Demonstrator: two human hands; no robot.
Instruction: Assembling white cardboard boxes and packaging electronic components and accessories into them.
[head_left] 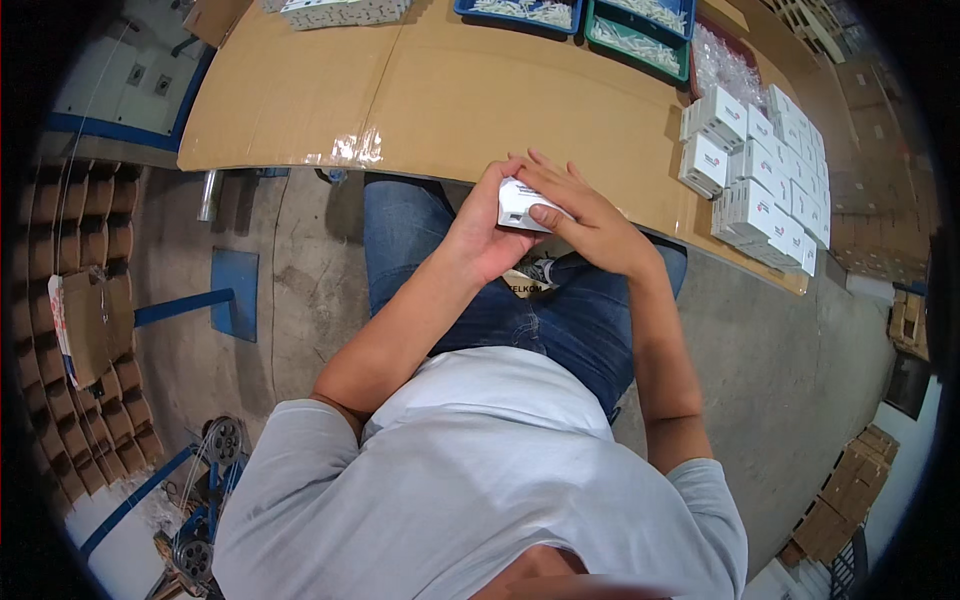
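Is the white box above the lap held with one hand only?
No, left hand and right hand both hold the white box.

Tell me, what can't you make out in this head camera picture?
- Underside of the white box: head view, facing away, behind the left hand.
- The box's right side: head view, partly covered by the right hand.
- Patterned pack: head view, cut off by the top edge.
- Small white parts: head view, too small to tell exact shape.

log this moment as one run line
left hand: holding small white box | right hand: thumb on same box | cardboard-covered table: stacked white boxes at right
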